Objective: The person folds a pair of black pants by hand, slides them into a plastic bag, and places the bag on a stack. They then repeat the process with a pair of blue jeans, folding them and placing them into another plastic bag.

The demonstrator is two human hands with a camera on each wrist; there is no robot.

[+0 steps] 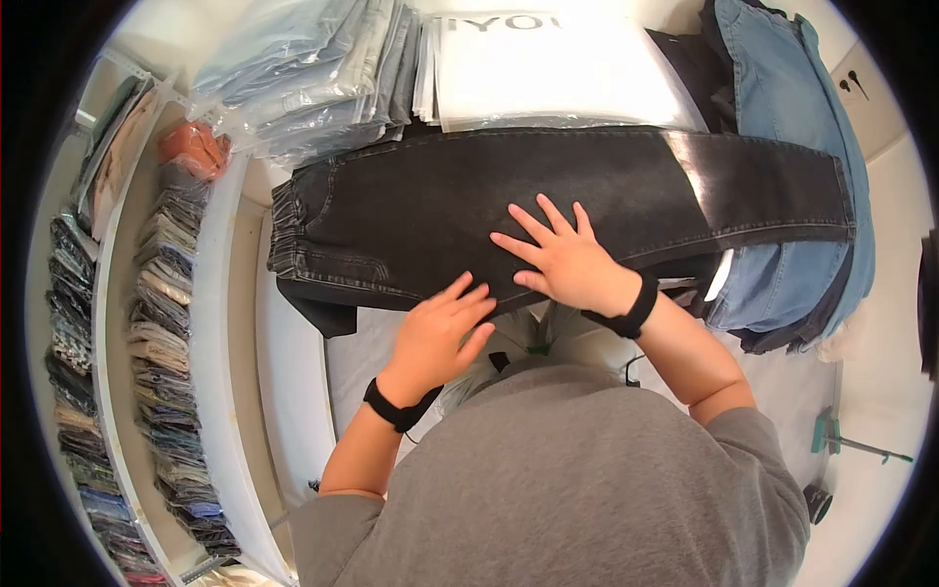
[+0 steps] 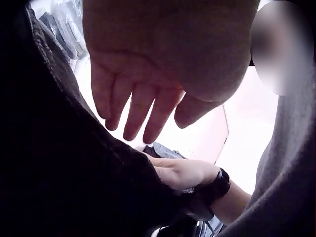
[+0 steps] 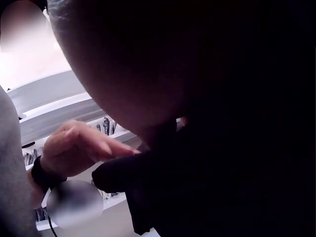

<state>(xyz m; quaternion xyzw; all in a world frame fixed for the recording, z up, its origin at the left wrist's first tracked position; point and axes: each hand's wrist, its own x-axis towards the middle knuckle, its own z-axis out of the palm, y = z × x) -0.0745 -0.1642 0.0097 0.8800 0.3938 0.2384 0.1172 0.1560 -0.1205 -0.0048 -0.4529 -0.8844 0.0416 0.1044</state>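
Black trousers point(image 1: 469, 196) with an elastic waistband at the left lie across the surface, one leg over the other. My right hand point(image 1: 567, 259) rests on them near the middle of the lower edge, fingers spread. At that same edge, further left, is my left hand point(image 1: 440, 333), its fingers straight and the fingertips at the cloth. In the left wrist view the left hand point(image 2: 143, 94) shows its palm, fingers extended beside the dark cloth point(image 2: 89, 182). The right wrist view is mostly dark; the left hand point(image 3: 79, 148) appears there near the cloth's edge.
Bagged grey-blue jeans point(image 1: 323, 78) are stacked behind at the left, beside white plastic packages point(image 1: 567, 73). Blue denim point(image 1: 782, 88) lies at the right, partly under the trouser leg. Shelves point(image 1: 220, 323) with folded, bagged clothes stand at the left.
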